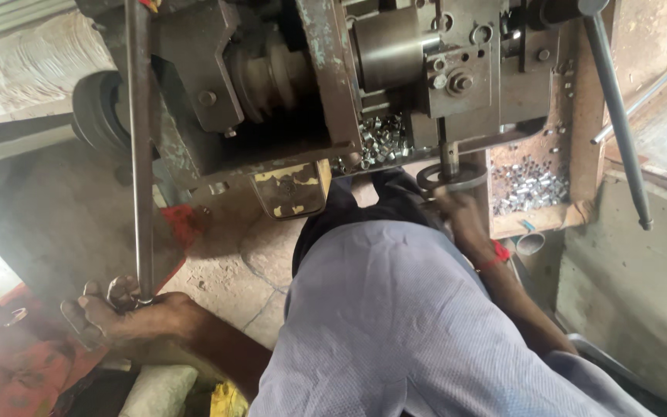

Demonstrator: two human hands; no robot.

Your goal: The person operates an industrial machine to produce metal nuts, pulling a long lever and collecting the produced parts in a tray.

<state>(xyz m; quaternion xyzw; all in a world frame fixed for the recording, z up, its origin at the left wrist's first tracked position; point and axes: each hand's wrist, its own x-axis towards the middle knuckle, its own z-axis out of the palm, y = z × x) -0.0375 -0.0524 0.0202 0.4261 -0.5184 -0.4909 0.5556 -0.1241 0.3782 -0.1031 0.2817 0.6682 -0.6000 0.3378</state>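
Observation:
My left hand [121,315] is low at the left, its fingers closed around a small metal fitting at the bottom end of a long steel rod [140,147] that runs up to the machine. My right hand [457,210] reaches up under the grey metal machine [333,77] and grips a flat metal ring-shaped piece [451,179] below a vertical spindle. A red thread is tied on my right wrist. My light blue shirt fills the lower middle of the view.
Several small shiny metal sleeves lie in a wooden tray [538,220] at the right and under the machine [380,139]. A long lever bar [619,116] slants down at the right. A black wheel [98,108] is at the left; red cloth [9,371] covers the floor.

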